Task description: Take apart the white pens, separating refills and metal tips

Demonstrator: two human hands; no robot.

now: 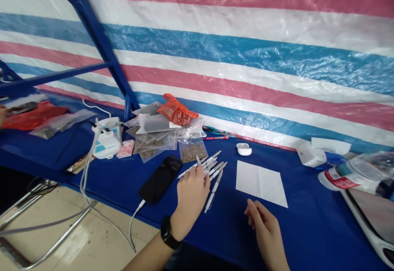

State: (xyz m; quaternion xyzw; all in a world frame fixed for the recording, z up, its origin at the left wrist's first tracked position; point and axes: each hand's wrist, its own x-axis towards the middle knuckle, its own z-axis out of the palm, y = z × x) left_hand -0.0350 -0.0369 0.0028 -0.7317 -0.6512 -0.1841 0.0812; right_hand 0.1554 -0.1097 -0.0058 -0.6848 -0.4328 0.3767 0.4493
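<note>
My left hand [193,189], with a black band on its wrist, lies over a loose pile of white pens with grey tips [215,168]. Its fingers are closed on a pen [198,159], whose grey tip sticks up past them; the fingertips are partly hidden. One separate pen [214,192] lies just right of that hand. My right hand [264,226] is held near the table's front, its fingers curled in, and nothing shows in them. Beyond it lies a creased sheet of white paper [261,182]. A black phone [160,179] on a white cable is left of my left hand.
Clear bags of dried material [192,151], a red plastic bag [175,110] and a power strip [106,139] sit at the back left. A white earbud case [244,149] stands behind the paper. At right are a plastic jar [351,174] and a flat, pale-edged device [374,213].
</note>
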